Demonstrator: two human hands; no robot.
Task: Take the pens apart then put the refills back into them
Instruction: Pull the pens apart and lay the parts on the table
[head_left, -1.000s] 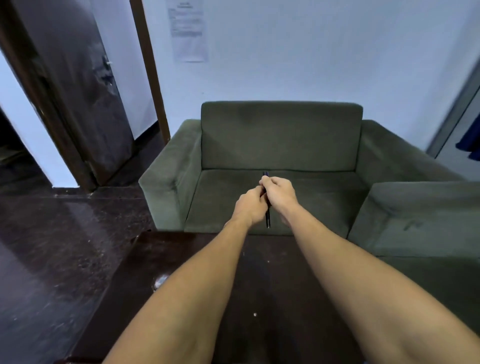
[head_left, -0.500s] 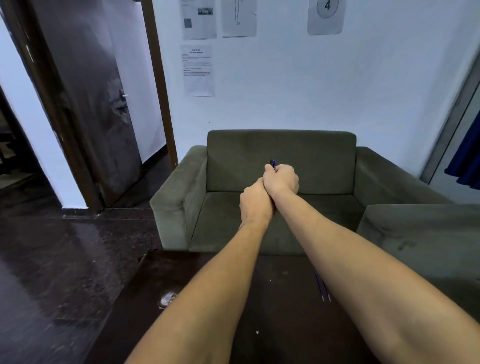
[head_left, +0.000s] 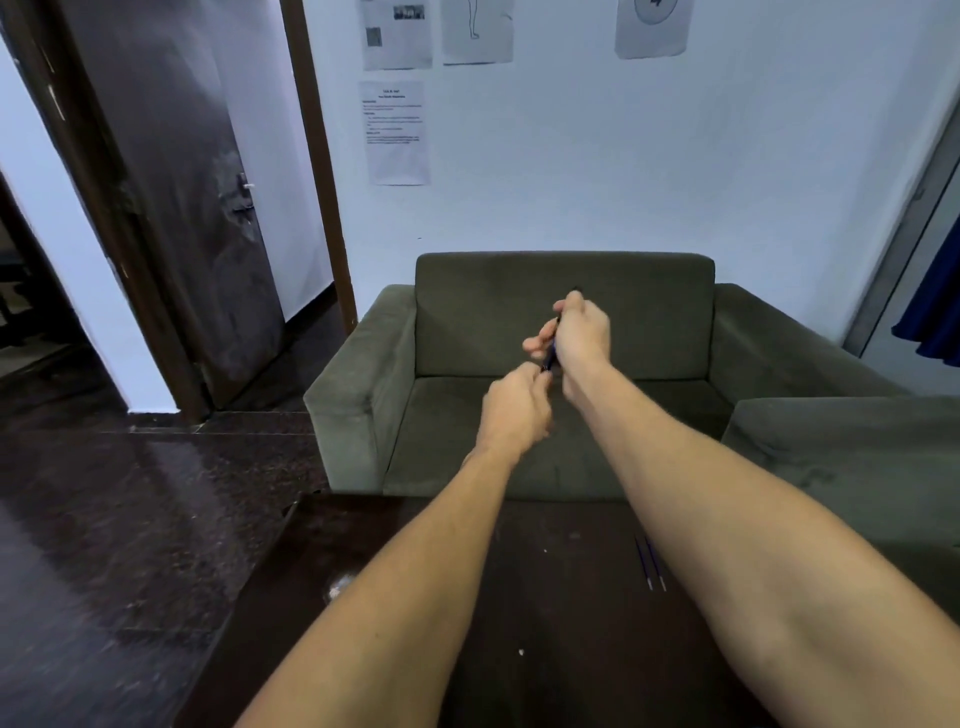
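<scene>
Both my hands are out in front, raised off the table (head_left: 415, 597), with the green sofa (head_left: 467, 322) behind the grip. The right hand (head_left: 582, 338) is wrapped round the pen (head_left: 549, 359), fingers curled on its upper part and thumb on top. The pen is dark blue and tilted, and its lower end sticks out below the fist toward the left. The left hand (head_left: 514, 410) sits just below and left of that grip, fingertips bunched and pinching the pen's lower end. There's motion blur there, so I can't tell which part of the pen it has. Two thin refills (head_left: 649, 564) lie side by side on the table, well below the grip and nearer me. They are just beside the inner edge of my right forearm, pale tips pointing my way, and neither hand touches them. Printed papers (head_left: 397, 132) hang on the wall above and left of the grip. A dark door (head_left: 197, 208) stands open far left of it.
</scene>
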